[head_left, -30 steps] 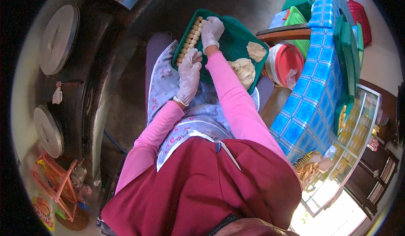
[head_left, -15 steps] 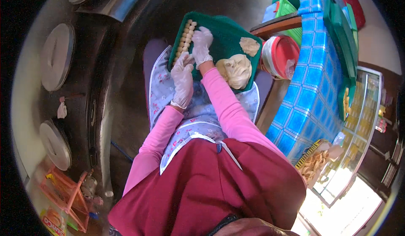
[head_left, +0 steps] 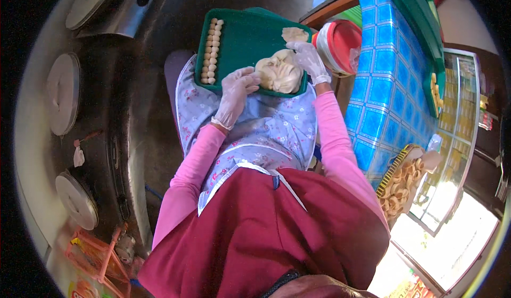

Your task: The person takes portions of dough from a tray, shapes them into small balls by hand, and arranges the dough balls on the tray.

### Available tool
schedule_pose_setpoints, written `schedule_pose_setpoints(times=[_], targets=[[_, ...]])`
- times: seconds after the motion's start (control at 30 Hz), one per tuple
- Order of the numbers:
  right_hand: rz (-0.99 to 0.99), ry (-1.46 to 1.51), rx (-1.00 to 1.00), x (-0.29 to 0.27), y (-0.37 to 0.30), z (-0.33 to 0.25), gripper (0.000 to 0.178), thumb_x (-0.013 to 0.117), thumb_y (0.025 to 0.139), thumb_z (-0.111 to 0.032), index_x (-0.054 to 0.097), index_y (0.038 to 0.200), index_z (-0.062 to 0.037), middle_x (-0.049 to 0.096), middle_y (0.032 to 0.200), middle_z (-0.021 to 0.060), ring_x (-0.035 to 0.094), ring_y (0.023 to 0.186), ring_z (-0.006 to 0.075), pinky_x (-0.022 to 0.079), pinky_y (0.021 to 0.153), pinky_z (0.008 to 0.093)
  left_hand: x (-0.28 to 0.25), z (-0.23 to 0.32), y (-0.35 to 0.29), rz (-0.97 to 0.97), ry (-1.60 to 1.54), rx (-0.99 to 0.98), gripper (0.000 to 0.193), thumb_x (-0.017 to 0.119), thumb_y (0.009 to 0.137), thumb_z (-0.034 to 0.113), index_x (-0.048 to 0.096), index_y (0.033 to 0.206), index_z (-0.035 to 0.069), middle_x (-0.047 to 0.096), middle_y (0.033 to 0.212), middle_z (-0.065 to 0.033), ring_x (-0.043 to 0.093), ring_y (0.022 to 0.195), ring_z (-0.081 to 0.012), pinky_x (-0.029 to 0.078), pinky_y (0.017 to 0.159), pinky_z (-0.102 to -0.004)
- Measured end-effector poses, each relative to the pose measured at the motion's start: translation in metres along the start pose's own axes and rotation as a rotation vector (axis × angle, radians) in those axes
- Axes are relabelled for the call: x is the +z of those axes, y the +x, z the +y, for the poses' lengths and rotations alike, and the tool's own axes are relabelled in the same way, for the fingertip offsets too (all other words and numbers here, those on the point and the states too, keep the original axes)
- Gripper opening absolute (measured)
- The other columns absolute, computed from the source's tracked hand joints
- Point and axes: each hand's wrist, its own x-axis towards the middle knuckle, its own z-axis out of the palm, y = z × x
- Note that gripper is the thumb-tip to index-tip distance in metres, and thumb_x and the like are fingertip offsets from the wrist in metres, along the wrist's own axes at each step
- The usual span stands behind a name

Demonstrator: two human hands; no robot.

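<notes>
A dark green tray [head_left: 242,37] rests across my lap. Along its left side lie two rows of small, pale dough balls [head_left: 211,53]. A large soft lump of dough [head_left: 279,73] fills the near right corner, and a smaller flat piece of dough [head_left: 295,34] lies beyond it. My left hand [head_left: 234,94], in a clear glove, is open at the lump's left edge with its fingers pointing right. Also gloved, my right hand [head_left: 310,63] is open along the lump's right side, fingers stretched out. Neither hand has dough lifted in it.
A tub with a red lid [head_left: 343,40] stands just right of the tray. Beside it is a table with a blue checked cloth [head_left: 380,90], carrying a basket of light brown pieces [head_left: 403,186]. On the left, round lids [head_left: 64,93] line a dark counter.
Both hands have left the dough balls and moved right to the large lump, one on each side of it. The view has shifted, so the tray sits further left and higher.
</notes>
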Motion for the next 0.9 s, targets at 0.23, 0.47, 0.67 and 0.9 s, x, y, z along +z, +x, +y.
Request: schedule_pose_setpoints(times=[0.23, 0.47, 0.67, 0.9], targets=[[-0.146, -0.391, -0.272, 0.011, 0.000, -0.001, 0.013, 0.057, 0.079, -0.007, 0.067, 0.086, -0.0019, 0.069, 0.092, 0.0151, 0.067, 0.091, 0.0338, 0.053, 0.080, 0.0452, 0.057, -0.035, 0.032, -0.243, -0.131, -0.179, 0.027, 0.056, 0.089, 0.004, 0.060, 0.114, -0.006, 0.071, 0.099, -0.0164, 0.071, 0.085, -0.0244, 0.059, 0.079, -0.0353], [-0.055, -0.376, 0.081, -0.003, -0.019, -0.022, 0.012, 0.063, 0.074, -0.013, 0.068, 0.073, -0.0018, 0.067, 0.070, 0.0163, 0.067, 0.069, 0.0330, 0.052, 0.063, 0.0457, 0.083, -0.054, 0.079, -0.287, -0.506, -0.236, 0.023, 0.052, 0.095, 0.007, 0.058, 0.116, 0.000, 0.067, 0.107, -0.0173, 0.069, 0.093, -0.0314, 0.059, 0.081, -0.0437], [-0.066, 1.055, 0.635, -0.048, -0.068, -0.048, 0.007, 0.067, 0.076, -0.007, 0.066, 0.069, -0.0042, 0.064, 0.069, 0.0025, 0.055, 0.060, 0.0090, 0.042, 0.055, 0.0249, 0.085, -0.068, 0.083, -0.372, -0.622, -0.413, 0.022, 0.048, 0.098, 0.005, 0.055, 0.118, -0.002, 0.064, 0.116, -0.0193, 0.066, 0.101, -0.0346, 0.057, 0.084, -0.0457], [0.182, 1.788, 0.369, -0.055, -0.093, -0.063, 0.013, 0.071, 0.081, -0.008, 0.070, 0.092, 0.0002, 0.067, 0.080, 0.0060, 0.058, 0.067, 0.0109, 0.044, 0.059, 0.0250, 0.084, -0.071, 0.086, -0.191, -0.457, -0.309, 0.030, 0.049, 0.098, 0.008, 0.051, 0.124, -0.004, 0.062, 0.116, -0.0232, 0.065, 0.102, -0.0354, 0.055, 0.088, -0.0484]])
